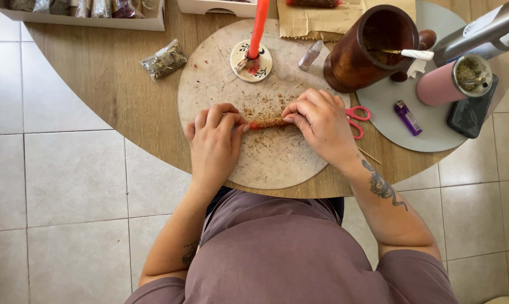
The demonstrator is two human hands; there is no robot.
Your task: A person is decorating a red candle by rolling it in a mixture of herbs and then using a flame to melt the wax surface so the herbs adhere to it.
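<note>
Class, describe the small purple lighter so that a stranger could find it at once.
Start at the round wooden table, then its grey mat on the right. The purple lighter lies there between the pink-handled scissors and the dark phone, the only purple thing.

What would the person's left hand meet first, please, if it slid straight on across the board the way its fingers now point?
Probably the red candle coated in crumbled herbs, which the left hand already touches at its fingertips. Just beyond it lies the right hand, holding the other end.
</note>
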